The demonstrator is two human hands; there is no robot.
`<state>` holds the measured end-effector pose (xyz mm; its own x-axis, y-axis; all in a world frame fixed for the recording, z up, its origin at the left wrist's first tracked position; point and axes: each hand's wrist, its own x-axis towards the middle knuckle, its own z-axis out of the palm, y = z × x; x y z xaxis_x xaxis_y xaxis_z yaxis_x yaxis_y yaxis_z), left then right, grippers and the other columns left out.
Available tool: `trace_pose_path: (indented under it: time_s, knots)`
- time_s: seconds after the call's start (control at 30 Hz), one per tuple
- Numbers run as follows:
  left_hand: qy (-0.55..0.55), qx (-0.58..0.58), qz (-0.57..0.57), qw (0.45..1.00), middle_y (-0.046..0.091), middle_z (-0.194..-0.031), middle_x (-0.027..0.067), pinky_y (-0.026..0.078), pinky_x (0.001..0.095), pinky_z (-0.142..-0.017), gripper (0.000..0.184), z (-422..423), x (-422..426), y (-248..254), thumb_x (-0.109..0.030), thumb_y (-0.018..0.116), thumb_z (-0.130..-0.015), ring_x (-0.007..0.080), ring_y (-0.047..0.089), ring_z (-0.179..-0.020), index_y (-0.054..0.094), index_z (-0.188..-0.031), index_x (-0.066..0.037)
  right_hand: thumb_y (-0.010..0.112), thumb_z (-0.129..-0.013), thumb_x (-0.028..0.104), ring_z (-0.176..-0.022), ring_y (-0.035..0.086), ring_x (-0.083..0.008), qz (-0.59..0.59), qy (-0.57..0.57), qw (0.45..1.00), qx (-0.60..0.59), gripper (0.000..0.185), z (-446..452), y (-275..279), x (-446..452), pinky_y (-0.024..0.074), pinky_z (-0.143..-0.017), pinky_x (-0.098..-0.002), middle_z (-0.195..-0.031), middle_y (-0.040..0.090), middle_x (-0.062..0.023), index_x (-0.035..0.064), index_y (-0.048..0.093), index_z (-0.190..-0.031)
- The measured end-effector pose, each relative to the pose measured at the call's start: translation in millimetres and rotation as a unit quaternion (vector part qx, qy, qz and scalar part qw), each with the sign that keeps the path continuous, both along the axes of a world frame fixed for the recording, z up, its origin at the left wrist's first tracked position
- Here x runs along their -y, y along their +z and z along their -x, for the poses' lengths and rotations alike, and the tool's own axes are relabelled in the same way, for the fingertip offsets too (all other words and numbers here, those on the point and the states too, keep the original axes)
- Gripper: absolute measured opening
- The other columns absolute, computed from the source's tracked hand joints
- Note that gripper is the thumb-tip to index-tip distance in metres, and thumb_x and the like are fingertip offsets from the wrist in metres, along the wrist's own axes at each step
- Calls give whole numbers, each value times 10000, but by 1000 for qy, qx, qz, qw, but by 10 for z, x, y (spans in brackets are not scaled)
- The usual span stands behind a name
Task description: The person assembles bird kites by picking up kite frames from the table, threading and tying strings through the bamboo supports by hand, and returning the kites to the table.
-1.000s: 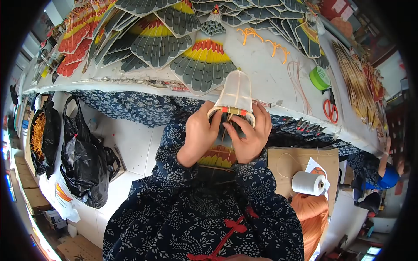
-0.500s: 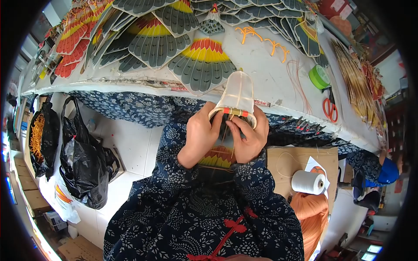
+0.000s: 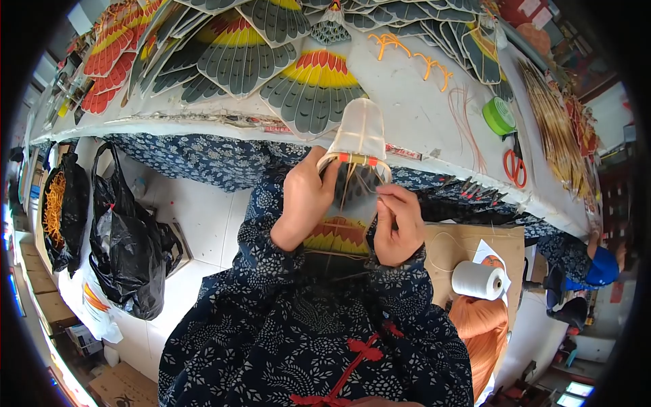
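My left hand (image 3: 303, 195) is closed on the left side of a white, translucent kite piece (image 3: 361, 129) with a thin bent frame. A red and yellow band (image 3: 359, 160) crosses its near opening, and thin sticks hang below it. To the right of the opening, my right hand (image 3: 399, 222) pinches a fine thread (image 3: 369, 185) that runs towards the band. Just beneath the hands lies a painted kite panel (image 3: 336, 236) in grey, red and yellow, partly hidden by the piece and the sleeves.
Painted kite panels (image 3: 315, 95) cover much of the white table (image 3: 400, 102). Orange pieces (image 3: 428, 66), green tape (image 3: 499, 115), red-handled scissors (image 3: 514, 168) and bamboo sticks (image 3: 546, 115) lie rightwards. A thread spool (image 3: 477, 280) is at lower right, black bags (image 3: 125, 237) at left, another person (image 3: 600, 266) far right.
My right hand has moved from the band down and right, drawing the thread outward. The kite piece has shifted slightly left and towards the table, still in my left hand.
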<state>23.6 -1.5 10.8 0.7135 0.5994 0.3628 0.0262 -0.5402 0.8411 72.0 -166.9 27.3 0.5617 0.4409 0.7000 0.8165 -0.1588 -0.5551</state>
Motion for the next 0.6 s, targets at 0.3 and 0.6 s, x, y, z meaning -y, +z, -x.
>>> trace_pose_path:
  time_s: [0.3,0.6]
  knots:
    - [-4,-10,-6,1000,628,-738,214,475,452,-577,125,-13,23,3,-136,624,-906,426,611,-703,564,-894,-27,456,-1009,62,-554,557,-103,-24,63,967,-245,91,194,72,-54,430,-520,-210,-716,615,-101,-19,498,-1008]
    - [9,-38,-68,997,633,-754,215,480,452,-585,122,16,-3,24,-114,611,-906,413,621,-702,567,-969,-19,486,-998,90,-540,603,-172,102,1,964,-245,137,199,249,35,458,-517,-280,-664,614,-114,9,556,-1083]
